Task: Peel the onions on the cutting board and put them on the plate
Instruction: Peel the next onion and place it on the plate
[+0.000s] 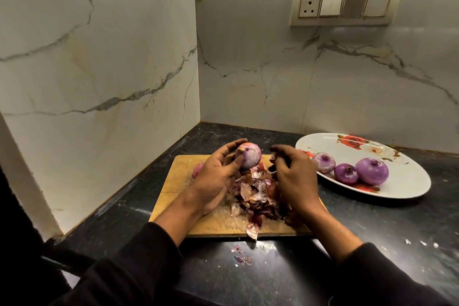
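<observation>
My left hand (pixel 217 174) grips a partly peeled red onion (pixel 249 156) above the wooden cutting board (pixel 173 181). Just to its right my right hand (pixel 293 174) hovers with curled fingers over a heap of onion skins (pixel 253 196); whether it pinches a piece of skin I cannot tell. Another onion (pixel 198 169) lies on the board, mostly hidden behind my left hand. Three peeled purple onions (pixel 347 169) sit on the white oval plate (pixel 409 176) with red flowers, to the right of the board.
The board and plate lie on a dark stone counter (pixel 273 281) in a corner of marble-look walls. Bits of skin (pixel 242 256) are scattered in front of the board. A switch panel (pixel 345 6) is on the back wall.
</observation>
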Action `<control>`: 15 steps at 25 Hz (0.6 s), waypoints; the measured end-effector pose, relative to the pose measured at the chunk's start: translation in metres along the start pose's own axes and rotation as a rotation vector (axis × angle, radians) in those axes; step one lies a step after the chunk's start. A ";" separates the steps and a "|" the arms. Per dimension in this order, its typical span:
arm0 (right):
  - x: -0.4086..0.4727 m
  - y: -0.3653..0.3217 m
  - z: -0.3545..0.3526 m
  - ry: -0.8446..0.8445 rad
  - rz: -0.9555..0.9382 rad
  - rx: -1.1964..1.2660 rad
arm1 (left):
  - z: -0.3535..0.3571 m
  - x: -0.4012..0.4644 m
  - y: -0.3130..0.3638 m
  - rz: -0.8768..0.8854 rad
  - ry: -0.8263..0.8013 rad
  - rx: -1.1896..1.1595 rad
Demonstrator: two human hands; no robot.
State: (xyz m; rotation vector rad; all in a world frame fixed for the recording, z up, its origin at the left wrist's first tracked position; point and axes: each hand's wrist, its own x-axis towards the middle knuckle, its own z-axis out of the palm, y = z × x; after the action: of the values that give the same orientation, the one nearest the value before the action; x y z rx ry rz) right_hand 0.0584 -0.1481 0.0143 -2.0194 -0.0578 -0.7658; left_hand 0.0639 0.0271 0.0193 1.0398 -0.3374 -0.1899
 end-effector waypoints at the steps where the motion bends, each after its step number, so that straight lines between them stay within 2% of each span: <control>1: 0.000 -0.001 -0.001 -0.035 -0.008 -0.046 | 0.000 0.000 0.001 -0.005 0.007 -0.015; 12: -0.011 -0.015 -0.003 -0.206 -0.067 -0.069 | -0.001 0.002 0.002 -0.027 0.109 -0.023; 15: -0.011 -0.017 -0.005 -0.197 -0.120 0.000 | -0.002 0.002 0.003 -0.025 0.133 -0.007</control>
State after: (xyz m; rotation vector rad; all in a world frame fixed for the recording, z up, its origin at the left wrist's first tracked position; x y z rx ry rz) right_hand 0.0413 -0.1395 0.0229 -2.1000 -0.2950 -0.6387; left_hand 0.0662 0.0296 0.0212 1.0447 -0.2033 -0.1431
